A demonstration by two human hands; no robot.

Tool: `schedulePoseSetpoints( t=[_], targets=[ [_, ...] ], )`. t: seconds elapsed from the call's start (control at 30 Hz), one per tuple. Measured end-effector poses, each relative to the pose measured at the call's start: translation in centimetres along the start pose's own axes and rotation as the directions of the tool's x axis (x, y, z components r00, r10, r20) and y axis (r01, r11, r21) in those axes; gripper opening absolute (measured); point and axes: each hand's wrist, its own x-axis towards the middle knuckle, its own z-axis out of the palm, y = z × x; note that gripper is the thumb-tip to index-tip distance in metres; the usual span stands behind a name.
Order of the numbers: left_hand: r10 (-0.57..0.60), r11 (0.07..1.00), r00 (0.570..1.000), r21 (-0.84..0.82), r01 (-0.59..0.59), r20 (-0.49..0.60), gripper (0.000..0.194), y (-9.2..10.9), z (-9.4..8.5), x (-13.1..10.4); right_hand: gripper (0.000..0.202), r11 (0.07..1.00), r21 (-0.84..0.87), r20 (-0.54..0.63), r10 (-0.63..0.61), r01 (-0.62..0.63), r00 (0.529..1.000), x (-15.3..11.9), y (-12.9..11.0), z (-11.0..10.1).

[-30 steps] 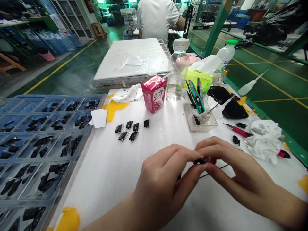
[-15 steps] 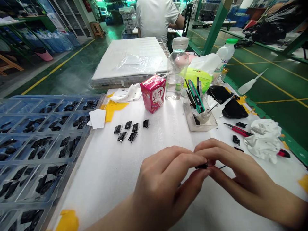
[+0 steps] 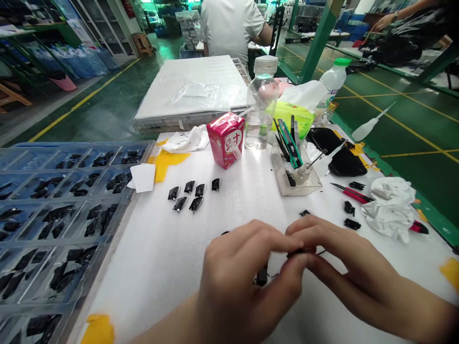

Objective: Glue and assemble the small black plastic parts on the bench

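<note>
Small black piece [image 3: 296, 253]: pinched between the fingertips of both hands, low over the smooth white tabletop [image 3: 154, 258]; dark and narrow, mostly covered by fingers, so its full outline cannot be made out
Left hand [image 3: 240, 272]: bare, thumb and forefinger drawn close together, holding the piece from its left side
Right hand [image 3: 344, 258]: bare, thumb and fingers narrowed to a pinch on the piece's right side
Thin dark strip [image 3: 322, 252]: shows beside the right fingers; whether it joins the piece I cannot tell
Black blocky part [image 3: 261, 276]: seen in the gap between left thumb and forefinger; held or lying, I cannot tell
Six glossy black pieces with clear curved edges [image 3: 180, 204]: loosely grouped in front of the red drink carton [image 3: 225, 141], well apart from the hands
Red slim craft knife [image 3: 353, 192]: beyond the right hand, its handle against the crumpled white cloth [image 3: 389, 205]
Blue-grey plastic compartment tray [image 3: 103, 244]: along the left, black parts in its compartments
</note>
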Motion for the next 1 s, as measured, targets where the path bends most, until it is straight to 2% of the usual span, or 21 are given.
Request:
schedulePoseSetpoints(
  t=[0.03, 0.07, 0.13, 0.17, 0.2, 0.27, 0.33, 0.43, 0.53, 0.63, 0.73, 0.83, 0.9, 1.0],
  targets=[
    [-0.157, 0.978, 0.988, -0.140, 0.155, -0.003, 0.011, -0.1, -0.1, 0.3, 0.021, 0.999, -0.009, -0.007, 0.042, -0.042, 0.999, -0.1, 0.1, 0.0],
    [-0.319, 0.905, 0.948, -0.293, 0.309, 0.014, 0.008, -0.3, -0.3, 0.6, 0.020, 0.996, -0.033, 0.001, 0.085, -0.085, 0.996, -0.3, 0.2, -0.1],
    [-0.569, 0.637, 0.813, -0.559, 0.530, 0.124, 0.007, -0.7, -0.6, 1.3, 0.020, 0.984, -0.118, 0.067, 0.143, -0.135, 0.987, -0.5, 0.4, -0.2],
    [-0.634, 0.483, 0.747, -0.653, 0.583, 0.198, 0.009, -1.0, -0.7, 1.5, 0.020, 0.976, -0.171, 0.129, 0.158, -0.134, 0.979, -0.7, 0.5, -0.1],
    [-0.669, 0.346, 0.695, -0.716, 0.606, 0.265, 0.011, -1.3, -0.8, 1.7, 0.019, 0.967, -0.225, 0.199, 0.163, -0.117, 0.966, -0.8, 0.7, 0.0],
    [-0.692, 0.149, 0.616, -0.761, 0.631, 0.375, 0.011, -1.7, -0.9, 1.9, 0.016, 0.940, -0.339, 0.312, 0.153, -0.040, 0.938, -1.2, 1.1, 0.4],
    [-0.688, 0.040, 0.572, -0.763, 0.645, 0.447, 0.012, -1.9, -0.8, 1.9, 0.020, 0.898, -0.438, 0.363, 0.133, 0.043, 0.922, -1.5, 1.8, 0.9],
    [-0.665, -0.026, 0.558, -0.762, 0.647, 0.496, 0.013, -2.0, -0.8, 1.8, 0.023, 0.845, -0.516, 0.378, 0.081, 0.138, 0.922, -1.9, 2.6, 1.7],
    [-0.664, -0.034, 0.550, -0.755, 0.655, 0.507, 0.008, -2.0, -0.7, 1.9, 0.022, 0.838, -0.517, 0.370, 0.038, 0.171, 0.928, -1.5, 2.6, 1.8],
    [-0.683, 0.040, 0.547, -0.723, 0.689, 0.484, 0.004, -2.0, -0.8, 2.0, 0.016, 0.902, -0.416, 0.281, 0.006, 0.116, 0.960, -0.8, 1.6, 1.3],
    [-0.679, 0.209, 0.594, -0.662, 0.720, 0.432, 0.010, -1.7, -0.9, 1.9, 0.015, 0.968, -0.251, 0.185, 0.045, 0.003, 0.982, -0.4, 0.3, 0.3],
    [-0.661, 0.365, 0.654, -0.605, 0.708, 0.368, 0.012, -1.4, -0.9, 1.7, 0.019, 0.987, -0.145, 0.172, 0.086, -0.061, 0.981, -0.8, -0.5, -0.5],
    [-0.662, 0.452, 0.673, -0.541, 0.709, 0.329, 0.011, -1.1, -0.8, 1.5, 0.022, 0.991, -0.115, 0.147, 0.091, -0.075, 0.985, -1.1, -0.6, -0.8],
    [-0.633, 0.625, 0.727, -0.378, 0.683, 0.266, 0.008, -0.7, -0.4, 1.4, 0.027, 0.988, -0.142, 0.022, 0.066, -0.063, 0.998, -1.3, -0.5, -0.9]
  ],
)
